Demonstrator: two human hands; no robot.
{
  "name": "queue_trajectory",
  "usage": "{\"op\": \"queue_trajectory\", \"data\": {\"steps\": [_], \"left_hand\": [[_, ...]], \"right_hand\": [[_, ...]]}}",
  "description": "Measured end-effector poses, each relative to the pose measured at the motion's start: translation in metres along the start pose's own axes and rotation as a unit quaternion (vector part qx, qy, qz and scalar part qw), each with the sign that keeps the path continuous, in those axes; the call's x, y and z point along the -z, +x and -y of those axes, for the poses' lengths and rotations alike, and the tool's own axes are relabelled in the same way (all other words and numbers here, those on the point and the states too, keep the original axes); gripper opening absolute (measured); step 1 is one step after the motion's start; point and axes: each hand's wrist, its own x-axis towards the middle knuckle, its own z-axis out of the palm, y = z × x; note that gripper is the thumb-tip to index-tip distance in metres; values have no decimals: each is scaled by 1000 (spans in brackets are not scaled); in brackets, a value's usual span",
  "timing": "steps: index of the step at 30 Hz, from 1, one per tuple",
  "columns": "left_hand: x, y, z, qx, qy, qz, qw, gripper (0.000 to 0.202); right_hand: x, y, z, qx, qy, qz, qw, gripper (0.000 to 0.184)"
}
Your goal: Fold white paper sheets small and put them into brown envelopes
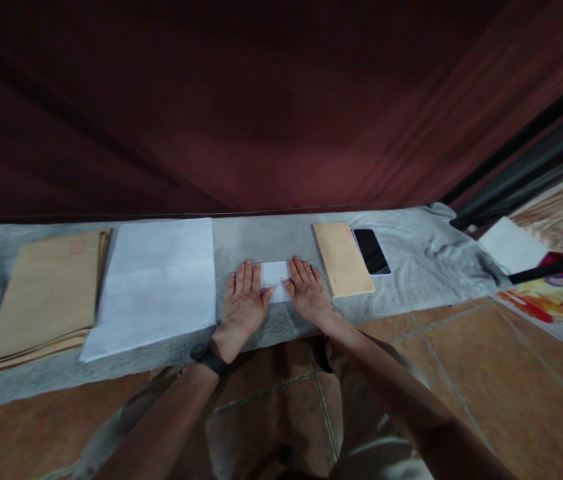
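A small folded white paper [274, 275] lies on the grey cloth [256, 240] in front of me. My left hand [242, 301] lies flat on the paper's left part, fingers stretched out and together. My right hand [307, 289] lies flat on its right part, thumb touching the paper's lower edge. A black band [208, 360] sits on my left wrist. Both hands press down and hold nothing.
Left of my hands lie a stack of white sheets [158, 283] and a stack of brown envelopes [46, 297]. To the right lie one brown envelope [342, 259] and a dark phone [371, 251]. A dark red curtain [261, 107] hangs behind. Tiled floor [461, 373] is below.
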Motion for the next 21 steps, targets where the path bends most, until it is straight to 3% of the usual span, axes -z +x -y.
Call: {"op": "queue_trajectory", "data": {"steps": [15, 21], "left_hand": [[10, -10, 3, 19, 62, -18, 998, 70], [11, -10, 2, 9, 66, -16, 998, 69]], "right_hand": [[14, -5, -6, -36, -56, -10, 998, 57], [16, 0, 13, 44, -19, 10, 999, 54]]}}
